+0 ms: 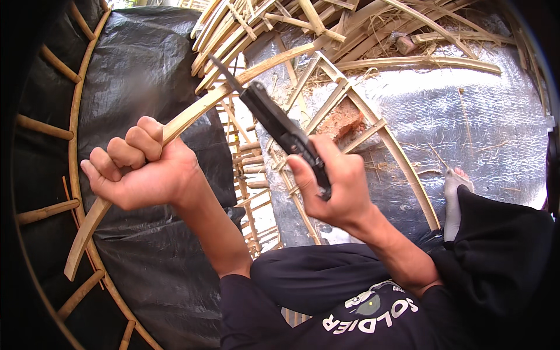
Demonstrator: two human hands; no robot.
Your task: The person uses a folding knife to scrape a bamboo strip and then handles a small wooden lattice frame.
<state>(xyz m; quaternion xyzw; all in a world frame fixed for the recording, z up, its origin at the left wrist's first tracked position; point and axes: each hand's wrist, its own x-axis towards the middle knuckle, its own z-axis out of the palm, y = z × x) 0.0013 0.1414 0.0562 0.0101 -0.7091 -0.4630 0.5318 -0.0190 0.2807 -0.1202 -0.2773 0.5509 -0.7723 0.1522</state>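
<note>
My left hand (143, 169) is closed in a fist around a long split bamboo strip (201, 107). The strip slants from the lower left, through the fist, up toward the pile at the top. My right hand (341, 186) grips the black handle of a knife (274, 116), with the thumb along the handle. Its dark, narrow blade points to the upper left and crosses the strip beyond my left fist; whether the edge bites into the bamboo I cannot tell.
A bamboo strip frame (396, 149) lies on the silver sheet (490, 122), beside a reddish brick piece (344, 119). Loose bamboo strips (420, 60) pile up at the top. Black plastic sheeting (157, 64) and a bamboo lattice (74, 116) line the left. My foot (454, 195) rests at right.
</note>
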